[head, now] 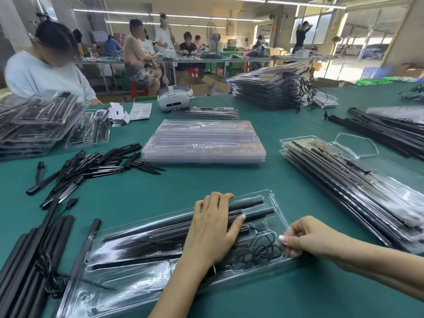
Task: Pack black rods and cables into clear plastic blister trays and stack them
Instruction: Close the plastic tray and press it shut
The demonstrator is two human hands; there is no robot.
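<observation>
At a green-topped packing table (229, 180), a worker's left hand (213, 230) lies flat across the black rods (174, 226) seated in a clear blister tray (278, 211), its fingers straight and slightly spread, the fingertips reaching over the far rods towards the tray's back wall and the thumb stretched along a nearer rod. The rods run lengthwise in the tray's channels, passing under the palm and emerging on both sides of it. The right hand (305, 239) meets the tray's right end, its fingers curled together and pinching the tray's thin plastic edge. Just to the left of those fingertips, a thin black cable (259, 249) lies loosely coiled in the tray's right-hand compartment, between the two hands and, as far as can be seen, touched by neither.

Beyond the tray, a stack of empty clear trays (204, 141) sits mid-table. A loose heap of short black rods (91, 164) lies to the left, and long black rods (27, 260) lie at the near left edge with a cable tangled over them. To the right, filled trays (358, 180) are stacked at an angle, with more long rods (378, 131) behind them and a taller pile of packed trays (270, 88) farther back. A white headset (174, 99) rests near the table's far edge. A person in a pale blue top (43, 76) stands at the far left by another stack of filled trays (39, 120).
</observation>
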